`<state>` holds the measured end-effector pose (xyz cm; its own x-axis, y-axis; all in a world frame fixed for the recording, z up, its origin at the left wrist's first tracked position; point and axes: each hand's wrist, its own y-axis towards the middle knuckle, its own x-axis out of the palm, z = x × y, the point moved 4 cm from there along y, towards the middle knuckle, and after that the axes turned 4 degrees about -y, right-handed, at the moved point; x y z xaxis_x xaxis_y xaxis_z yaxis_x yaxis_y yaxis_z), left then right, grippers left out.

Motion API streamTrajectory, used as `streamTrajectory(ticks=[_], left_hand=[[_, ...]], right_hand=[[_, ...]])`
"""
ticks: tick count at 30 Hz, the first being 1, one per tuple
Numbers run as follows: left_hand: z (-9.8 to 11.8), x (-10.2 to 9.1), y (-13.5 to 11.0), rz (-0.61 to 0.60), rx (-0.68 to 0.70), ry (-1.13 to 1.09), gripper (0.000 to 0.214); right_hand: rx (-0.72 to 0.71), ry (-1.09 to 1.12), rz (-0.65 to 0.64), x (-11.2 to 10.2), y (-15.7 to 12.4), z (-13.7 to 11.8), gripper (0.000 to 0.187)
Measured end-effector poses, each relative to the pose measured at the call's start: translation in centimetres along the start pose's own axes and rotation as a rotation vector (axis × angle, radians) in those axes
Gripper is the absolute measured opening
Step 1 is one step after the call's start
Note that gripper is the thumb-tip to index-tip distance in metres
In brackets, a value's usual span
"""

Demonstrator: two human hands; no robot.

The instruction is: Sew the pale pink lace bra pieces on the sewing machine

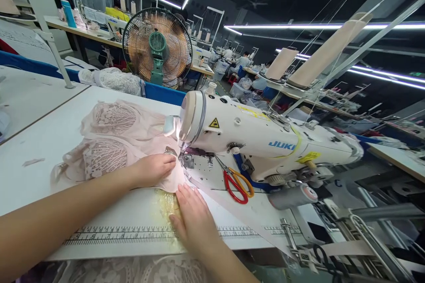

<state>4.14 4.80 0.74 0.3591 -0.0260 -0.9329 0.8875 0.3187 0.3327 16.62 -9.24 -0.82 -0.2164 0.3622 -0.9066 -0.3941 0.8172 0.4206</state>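
While the white tabletop (126, 219) bears the whole workpiece, the sewing machine (232, 128) stands on its right-hand part with its head directed left, over the garment's edge. The pale pink garment (133, 141), with two lace cups, lies on the tabletop to the left of that head; its right-hand panel extends to the needle area (188, 160), which is lit. In my judgement the step in hand is feeding or aligning this panel for stitching; whether the needle is down cannot be determined.

The right hand (194, 212) lies palm down, fingers extended and nearly side by side, thumb set apart. Its fingertips touch the panel's near edge; no grip is evident. The left hand (154, 170) rests on top of the panel, fingers together and bent, tips just beside the needle area. Its thumb is hidden, so whether it pinches the cloth cannot be told.

The next move, as judged, calls for light, even guidance with the panel flat and fingertips clear of the needle. Scissors (227, 182) with red and orange handles lie right of the needle area, apart from both hands.
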Motion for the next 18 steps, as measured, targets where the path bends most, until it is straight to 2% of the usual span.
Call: streamTrajectory(ticks=[9, 13, 18], left_hand=[[-0.21, -0.39, 0.22, 0.004, -0.035, -0.054, 0.022], [-0.09, -0.32, 0.31, -0.013, 0.015, -0.005, 0.023], [-0.19, -0.10, 0.43, 0.018, 0.092, 0.028, 0.025]], right_hand=[[0.026, 0.062, 0.064, -0.08, -0.18, 0.26, 0.043], [0.024, 0.094, 0.098, -0.25, -0.27, 0.30, 0.040], [0.041, 0.113, 0.069, -0.45, -0.16, 0.35, 0.038]])
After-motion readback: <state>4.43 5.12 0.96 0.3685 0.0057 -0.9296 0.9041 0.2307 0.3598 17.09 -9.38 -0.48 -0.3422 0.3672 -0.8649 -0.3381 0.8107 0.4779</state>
